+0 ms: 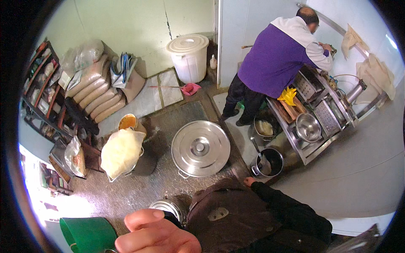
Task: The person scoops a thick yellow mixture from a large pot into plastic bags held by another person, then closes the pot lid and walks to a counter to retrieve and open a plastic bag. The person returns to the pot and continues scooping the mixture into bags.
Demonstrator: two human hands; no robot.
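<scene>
My left hand (158, 234) is raised close to the camera at the bottom, its fingers curled. Nothing shows in it, but its palm side is hidden. Low beside my body hangs my right hand (249, 181), small and partly covered by the dark sleeve; its fingers are hard to make out. The nearest thing to it is a dark-lined pot (274, 162) on the floor with a long-handled utensil (255, 146) leaning in it. Before me stands a large metal pot with a lid (186, 150). A pale cloth (121, 151) covers another pot to the left.
A person (272, 60) bends over a metal frame bench (289, 139) bearing a steel bowl (308, 127) and yellow gloves (288, 96). Stacked sacks (98, 91), a lidded white bin (189, 63) and a pink dustpan (190, 89) stand farther back. A green container (90, 234) sits lower left.
</scene>
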